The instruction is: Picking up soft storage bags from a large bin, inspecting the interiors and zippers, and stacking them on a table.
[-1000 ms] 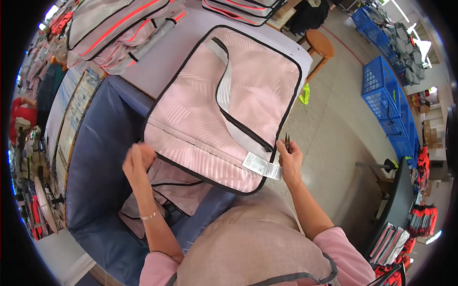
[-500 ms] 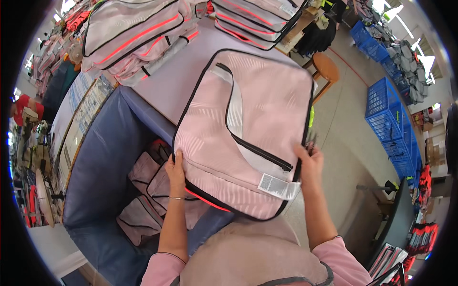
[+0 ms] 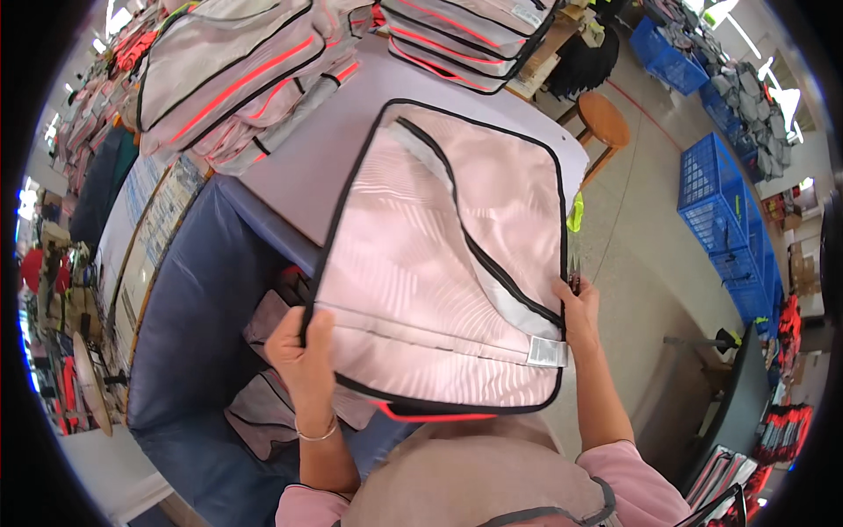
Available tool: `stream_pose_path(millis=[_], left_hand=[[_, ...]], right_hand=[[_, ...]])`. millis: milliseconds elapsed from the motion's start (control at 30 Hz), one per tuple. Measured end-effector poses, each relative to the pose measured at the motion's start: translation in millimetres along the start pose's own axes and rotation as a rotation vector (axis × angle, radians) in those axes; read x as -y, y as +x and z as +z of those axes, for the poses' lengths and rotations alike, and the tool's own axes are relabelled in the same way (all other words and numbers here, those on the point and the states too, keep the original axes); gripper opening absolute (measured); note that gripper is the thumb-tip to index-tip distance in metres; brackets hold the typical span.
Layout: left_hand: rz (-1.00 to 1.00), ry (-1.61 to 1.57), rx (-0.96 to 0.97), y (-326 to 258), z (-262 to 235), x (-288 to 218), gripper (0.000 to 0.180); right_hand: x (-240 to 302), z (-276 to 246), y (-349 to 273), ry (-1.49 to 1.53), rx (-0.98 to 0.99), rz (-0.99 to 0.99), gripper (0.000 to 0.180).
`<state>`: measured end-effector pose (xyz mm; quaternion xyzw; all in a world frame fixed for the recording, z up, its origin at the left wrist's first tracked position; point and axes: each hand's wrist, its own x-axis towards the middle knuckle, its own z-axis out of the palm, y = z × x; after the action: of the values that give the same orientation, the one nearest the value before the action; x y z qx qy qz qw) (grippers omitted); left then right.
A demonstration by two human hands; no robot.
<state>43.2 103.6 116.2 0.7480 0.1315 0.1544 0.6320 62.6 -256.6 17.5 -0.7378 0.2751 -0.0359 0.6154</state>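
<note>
A pale pink fabric bag (image 3: 399, 237) with black piped edges is held up in front of me, its flat face toward me. A black zipper curves down that face beside a grey strip, and a white label (image 3: 547, 352) sits by the lower right corner. My left hand (image 3: 303, 347) is closed on the bag's lower left edge, thumb on the near face. My right hand (image 3: 580, 312) grips the right edge near the zipper's lower end. Slim metal blades, like thread snips (image 3: 575, 270), stick up from behind the right fingers. A red-orange trim shows under the bottom edge.
Similar bags are stacked at the table's (image 3: 303, 189) far left (image 3: 228, 79) and far middle (image 3: 465, 44). Left of me, a blue padded bin (image 3: 176, 325) holds more pink pieces (image 3: 268, 404). A wooden stool (image 3: 604, 121) and blue crates (image 3: 711, 193) stand to the right.
The bag has turned a little clockwise and its face now looks flatter and more stretched out. My left hand has moved left and slightly down with its edge; the right hand still grips the right edge.
</note>
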Motion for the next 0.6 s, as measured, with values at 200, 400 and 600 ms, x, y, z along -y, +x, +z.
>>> stream_pose_path(millis=[200, 400, 600], left_hand=[[-0.02, 0.52, 0.047, 2.6, -26.9, 185.3, 0.033], [-0.233, 0.188, -0.139, -14.7, -3.5, 173.7, 0.034], [-0.306, -0.01, -0.127, -8.4, 12.5, 171.7, 0.048]], right_hand=[[-37.4, 27.8, 10.7, -0.021, 0.043, -0.063, 0.015], [-51.7, 20.3, -20.6, 0.092, 0.099, 0.205, 0.027], [-41.8, 23.5, -43.8, 0.067, 0.165, 0.16, 0.039]])
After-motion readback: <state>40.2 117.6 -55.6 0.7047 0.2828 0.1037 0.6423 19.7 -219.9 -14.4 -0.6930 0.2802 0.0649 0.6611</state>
